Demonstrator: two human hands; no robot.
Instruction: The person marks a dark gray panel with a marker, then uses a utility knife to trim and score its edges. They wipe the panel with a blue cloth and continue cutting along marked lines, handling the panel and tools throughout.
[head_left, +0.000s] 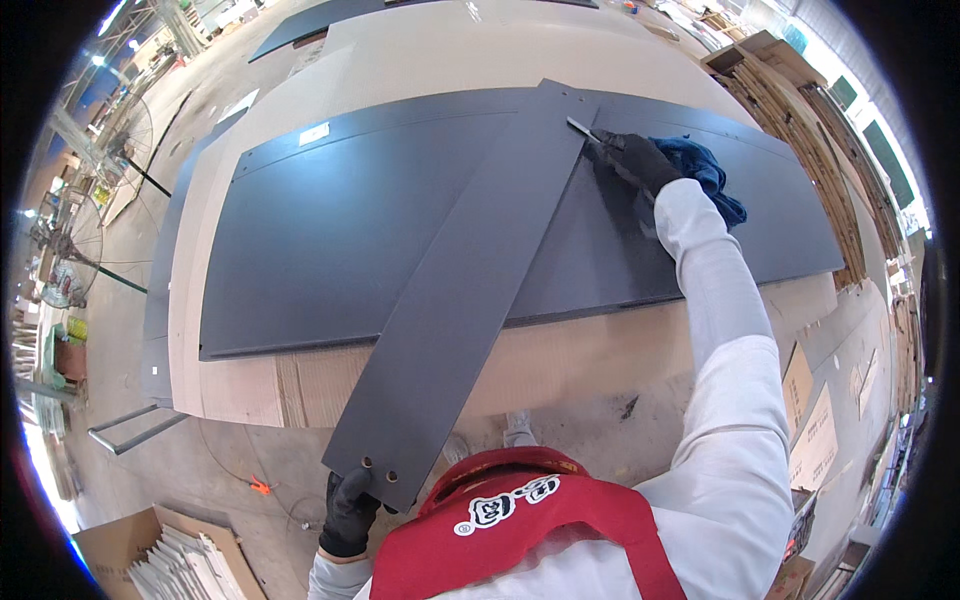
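Observation:
A long, narrow dark grey board [465, 275] lies aslant over a wide dark grey panel [320, 250], its near end jutting past the panel's edge. Small holes show at both ends of the narrow board. My left hand [350, 510], in a black glove, is closed around that near end beside the holes. At the far end my right hand [640, 160], also black-gloved, grips a slim silver pen-like tool [580, 129], its tip by the board's right edge. A crumpled dark blue cloth [705, 175] rests on the panel just beyond the right wrist.
Cardboard [240, 395] covers the work surface under the panel. To the left are a metal bar frame [135, 430] and a standing fan [120, 140]. An open carton [170, 550] of white strips sits at lower left. Stacked brown boards [800, 150] line the right.

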